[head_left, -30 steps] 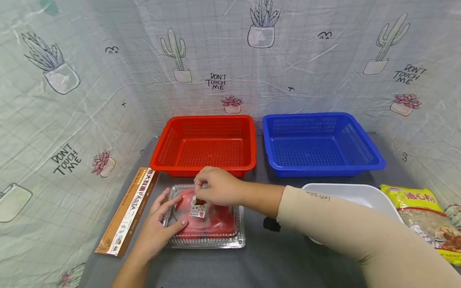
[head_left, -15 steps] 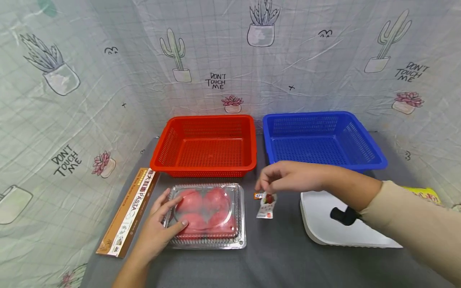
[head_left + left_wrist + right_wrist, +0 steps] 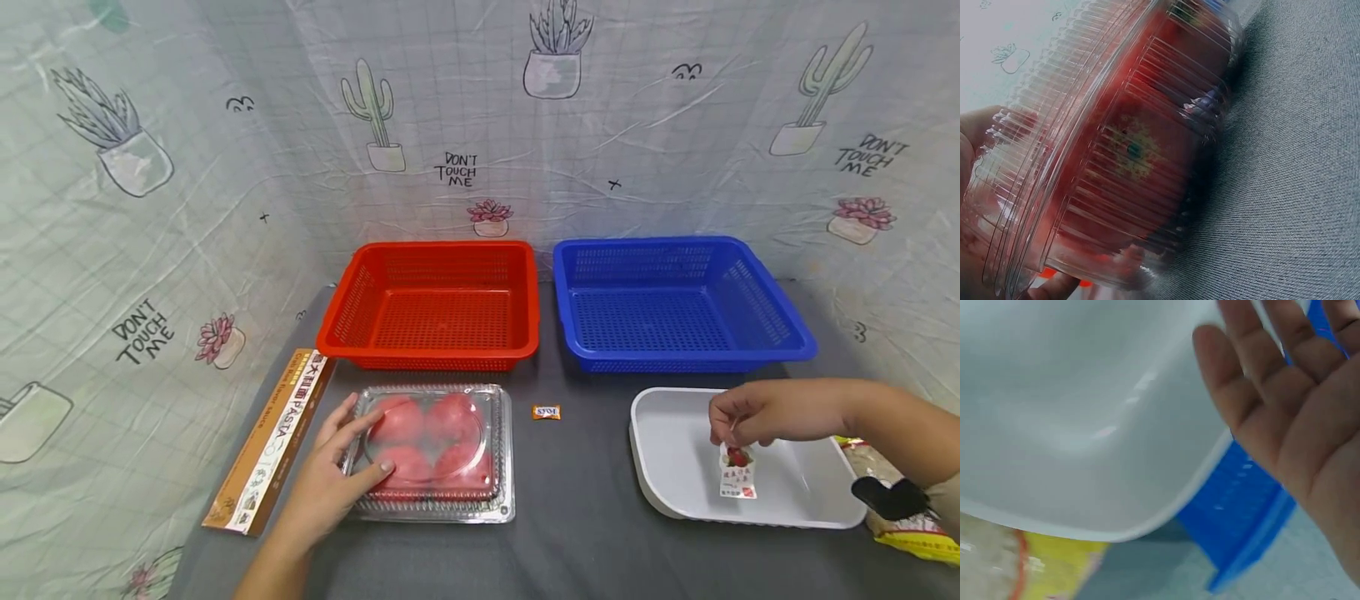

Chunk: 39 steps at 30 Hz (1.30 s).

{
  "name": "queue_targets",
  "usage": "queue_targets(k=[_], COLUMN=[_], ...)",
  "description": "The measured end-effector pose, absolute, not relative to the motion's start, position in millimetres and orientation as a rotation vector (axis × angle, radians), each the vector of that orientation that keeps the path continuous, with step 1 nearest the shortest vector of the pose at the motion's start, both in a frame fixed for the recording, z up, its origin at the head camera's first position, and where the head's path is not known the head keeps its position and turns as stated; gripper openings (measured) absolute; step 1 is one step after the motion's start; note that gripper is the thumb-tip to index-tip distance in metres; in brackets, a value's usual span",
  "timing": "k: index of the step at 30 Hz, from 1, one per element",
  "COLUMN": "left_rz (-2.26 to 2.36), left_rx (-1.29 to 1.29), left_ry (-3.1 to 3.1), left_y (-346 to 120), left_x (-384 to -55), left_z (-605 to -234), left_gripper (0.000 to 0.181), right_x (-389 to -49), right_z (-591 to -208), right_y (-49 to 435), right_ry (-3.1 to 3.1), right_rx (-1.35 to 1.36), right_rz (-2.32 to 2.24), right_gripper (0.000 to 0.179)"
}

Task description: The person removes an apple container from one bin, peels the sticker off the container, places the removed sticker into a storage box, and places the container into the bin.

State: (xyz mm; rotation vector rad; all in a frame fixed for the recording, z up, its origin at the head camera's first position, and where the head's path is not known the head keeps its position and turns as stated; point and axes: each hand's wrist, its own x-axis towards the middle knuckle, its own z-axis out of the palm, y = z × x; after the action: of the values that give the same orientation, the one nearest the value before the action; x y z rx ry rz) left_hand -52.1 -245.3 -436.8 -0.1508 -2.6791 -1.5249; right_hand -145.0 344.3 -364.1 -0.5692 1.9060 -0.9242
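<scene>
In the head view, my left hand [image 3: 334, 471] rests on the left side of a clear plastic clamshell box [image 3: 504, 467], fingers and thumb spread over its lid. Red tomatoes [image 3: 1132, 150] show through the ribbed wall in the left wrist view. At the right, my right hand [image 3: 772, 412] pinches the top of a small label [image 3: 738, 479] with a strawberry picture and printed writing. The label hangs over a white plastic tray [image 3: 667, 433]. In the right wrist view that hand's palm and fingers appear, but the label is hidden.
A red basket [image 3: 427, 352] and a blue basket [image 3: 686, 354] stand at the back. Along the left lies a long pasta box [image 3: 266, 442]. A small orange-wrapped candy [image 3: 546, 412] lies between clamshell and tray. Beyond the tray is a yellow food bag [image 3: 911, 542].
My right hand has lifted the label off the clamshell lid and carried it right, over the white tray. The candy has come into sight. My left hand stays on the box.
</scene>
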Motion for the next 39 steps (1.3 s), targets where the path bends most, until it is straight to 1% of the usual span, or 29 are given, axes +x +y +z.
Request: queue_targets(k=[5, 10, 14, 22, 25, 29, 31, 35, 39], left_rz=[-1.525, -1.520, -1.510, -1.503, -1.496, -1.507, -1.516, -1.521, -1.516], left_rx=[-0.146, -0.149, -0.155, -0.164, -0.167, -0.156, -0.152, -0.151, -0.160], left_ry=[-2.686, -2.692, -2.690, -2.701, -2.710, -2.704, -2.699, -2.694, -2.693], left_y=[-244, -243, -242, -243, -243, -244, -245, -245, -246], left_x=[-50, -48, -48, -52, -52, -52, -52, -51, -51], left_z=[-441, -443, -442, -438, -438, -436, -436, -435, -434], left_gripper=[0.066, 0.066, 0.066, 0.066, 0.066, 0.066, 0.065, 0.065, 0.065], right_x=[-133, -124, -122, -123, -123, -122, -123, -126, -127], right_z=[-395, -413, -418, -413, -413, -415, -411, -395, -377], right_y=[353, 359, 361, 362, 363, 361, 357, 348, 331], right_ry=[2.051, 2.190, 2.217, 2.259, 2.347, 2.511, 2.561, 2.541, 2.466], right_rx=[-0.496, -0.422, -0.408, -0.407, -0.487, -0.723, -0.755, -0.663, -0.629], right_rz=[-0.912, -0.913, -0.906, -0.805, -0.682, -0.512, -0.443, -0.466, -0.625], right_gripper=[0.005, 0.001, 0.007, 0.026, 0.030, 0.031, 0.033, 0.031, 0.026])
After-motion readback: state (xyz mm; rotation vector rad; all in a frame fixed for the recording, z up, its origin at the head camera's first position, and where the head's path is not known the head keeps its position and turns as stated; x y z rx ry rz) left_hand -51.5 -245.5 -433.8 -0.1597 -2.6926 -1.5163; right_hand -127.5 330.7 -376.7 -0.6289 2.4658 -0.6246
